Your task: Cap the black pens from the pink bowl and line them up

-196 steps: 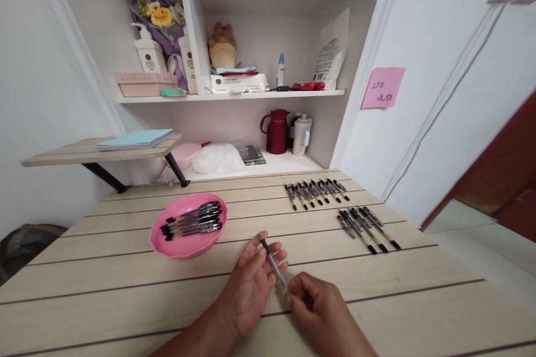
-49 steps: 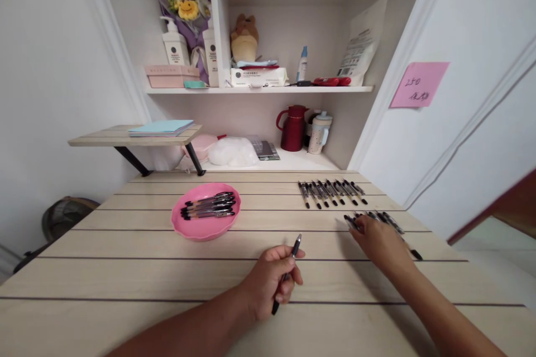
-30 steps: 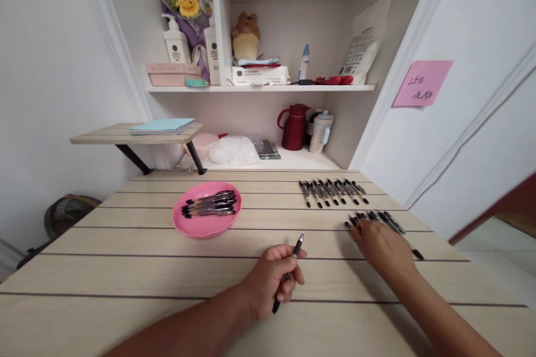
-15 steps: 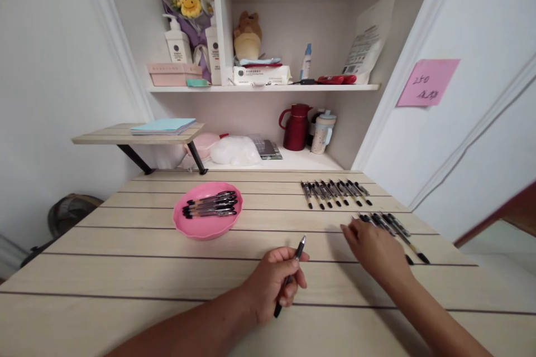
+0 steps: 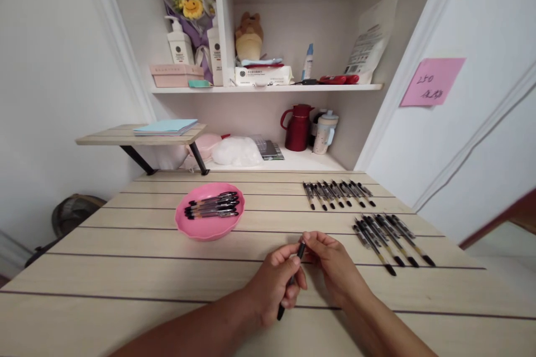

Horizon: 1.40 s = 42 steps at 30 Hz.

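A pale wooden tabletop with thin dark lines spreads below a white open cabinet; at its near middle, the left hand has its fingers curled snugly around a slim black pen with a silver tip, which slants tip-end far and right, black end near; the right hand brings thumb and forefinger in at that tip, but I cannot tell whether they grip it or pinch some small part; to the right of the hands lies a nearer group of clear-barrelled, black-ended pens, side by side; beyond it, a farther row of similar pens; to the left, a round pink scalloped bowl contains a bundle of clear and black pens; far back in the cabinet stands a dark red jug with a handle; a pink paper note is on the far right wall.
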Available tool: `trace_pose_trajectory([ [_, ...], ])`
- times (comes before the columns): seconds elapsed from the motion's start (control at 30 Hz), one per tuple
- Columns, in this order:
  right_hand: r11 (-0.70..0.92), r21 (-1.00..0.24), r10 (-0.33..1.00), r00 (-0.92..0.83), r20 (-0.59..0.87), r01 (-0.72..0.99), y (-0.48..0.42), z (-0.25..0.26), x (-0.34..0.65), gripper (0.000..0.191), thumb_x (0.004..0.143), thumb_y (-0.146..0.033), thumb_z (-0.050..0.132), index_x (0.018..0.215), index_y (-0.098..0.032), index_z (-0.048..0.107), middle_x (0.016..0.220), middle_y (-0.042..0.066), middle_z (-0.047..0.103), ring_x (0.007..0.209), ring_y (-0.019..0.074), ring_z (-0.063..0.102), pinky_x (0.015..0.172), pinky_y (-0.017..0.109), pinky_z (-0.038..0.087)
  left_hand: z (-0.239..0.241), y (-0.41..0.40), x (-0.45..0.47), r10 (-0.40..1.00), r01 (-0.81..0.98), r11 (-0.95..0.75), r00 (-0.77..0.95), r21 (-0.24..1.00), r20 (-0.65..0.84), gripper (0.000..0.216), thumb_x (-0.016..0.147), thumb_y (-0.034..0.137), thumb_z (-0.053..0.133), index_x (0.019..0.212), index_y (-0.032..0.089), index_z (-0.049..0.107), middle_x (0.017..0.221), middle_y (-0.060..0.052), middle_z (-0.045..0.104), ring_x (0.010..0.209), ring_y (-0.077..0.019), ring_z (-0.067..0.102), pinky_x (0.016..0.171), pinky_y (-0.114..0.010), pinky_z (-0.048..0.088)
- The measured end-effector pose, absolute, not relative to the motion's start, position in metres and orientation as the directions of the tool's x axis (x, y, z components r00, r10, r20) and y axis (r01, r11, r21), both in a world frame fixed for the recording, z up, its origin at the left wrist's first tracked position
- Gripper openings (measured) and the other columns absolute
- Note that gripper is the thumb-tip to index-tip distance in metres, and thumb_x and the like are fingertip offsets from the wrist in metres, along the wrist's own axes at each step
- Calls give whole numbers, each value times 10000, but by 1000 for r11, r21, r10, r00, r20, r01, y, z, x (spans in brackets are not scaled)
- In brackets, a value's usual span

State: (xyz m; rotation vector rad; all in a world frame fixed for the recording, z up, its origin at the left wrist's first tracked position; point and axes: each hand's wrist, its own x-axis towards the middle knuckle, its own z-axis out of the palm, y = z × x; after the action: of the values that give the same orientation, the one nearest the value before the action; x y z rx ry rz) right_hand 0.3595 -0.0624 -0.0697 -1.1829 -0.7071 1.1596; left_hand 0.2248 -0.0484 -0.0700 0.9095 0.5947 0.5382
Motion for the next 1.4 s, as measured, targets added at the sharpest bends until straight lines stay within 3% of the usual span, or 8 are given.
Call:
trace_pose_trajectory([
  [0.27,-57,-943,958,249,-145,-328,-63,-66,358,290,617,-419,686,592,-152,574,530,-13,550,504,98,449,556,255,356,-71,-48,224,652,-177,516,716,838,-250,486,752,422,536,1167,186,447,579,47,499,324,-2,270,332,-164,154],
  [0.4,-42,-906,975,182,-130,-421,-64,-62,357,288,646,-432,662,735,-161,620,719,20,626,602,116,526,602,254,395,-70,-49,224,643,-185,526,726,830,-246,442,757,415,527,1130,186,465,582,49,487,333,0,265,337,-161,148],
  [0.57,-81,-920,979,142,-145,-383,-67,-60,353,328,634,-469,657,650,-149,588,527,-4,550,452,103,465,479,242,363,-69,-49,225,650,-181,523,717,833,-253,429,755,406,530,1123,194,466,574,55,479,327,-2,243,341,-169,131],
  [0.7,-58,-886,980,143,-138,-461,-67,-61,354,340,628,-458,666,774,-156,617,706,42,624,552,130,529,528,262,411,-69,-48,224,647,-197,527,724,827,-240,404,757,415,524,1094,196,475,584,54,477,332,3,238,344,-166,114],
  [0.87,-82,-902,978,140,-154,-423,-67,-62,354,298,638,-442,665,636,-156,580,537,-2,557,451,95,458,468,233,377,-69,-48,224,641,-192,543,724,818,-255,396,752,401,534,1084,193,477,583,53,479,330,5,249,348,-162,115],
  [1.0,-70,-874,977,143,-157,-481,-67,-62,355,289,639,-427,670,760,-170,615,718,27,628,578,122,536,554,250,418,-69,-47,224,643,-180,553,713,813,-280,398,748,396,541,1087,198,479,582,51,488,329,2,253,350,-164,122],
  [1.13,-89,-885,979,124,-162,-457,-68,-61,355,282,634,-432,670,643,-162,589,574,1,581,495,110,501,508,244,395,-68,-47,224,642,-181,554,714,813,-279,441,736,406,555,1118,203,469,579,55,485,327,5,244,351,-164,120],
  [1.4,-92,-895,977,136,-166,-436,-67,-62,357,268,635,-421,673,666,-163,611,583,2,582,502,101,486,519,237,392,-68,-47,224,642,-182,548,717,817,-271,438,728,432,559,1088,195,484,580,55,485,326,8,241,350,-163,116],
])
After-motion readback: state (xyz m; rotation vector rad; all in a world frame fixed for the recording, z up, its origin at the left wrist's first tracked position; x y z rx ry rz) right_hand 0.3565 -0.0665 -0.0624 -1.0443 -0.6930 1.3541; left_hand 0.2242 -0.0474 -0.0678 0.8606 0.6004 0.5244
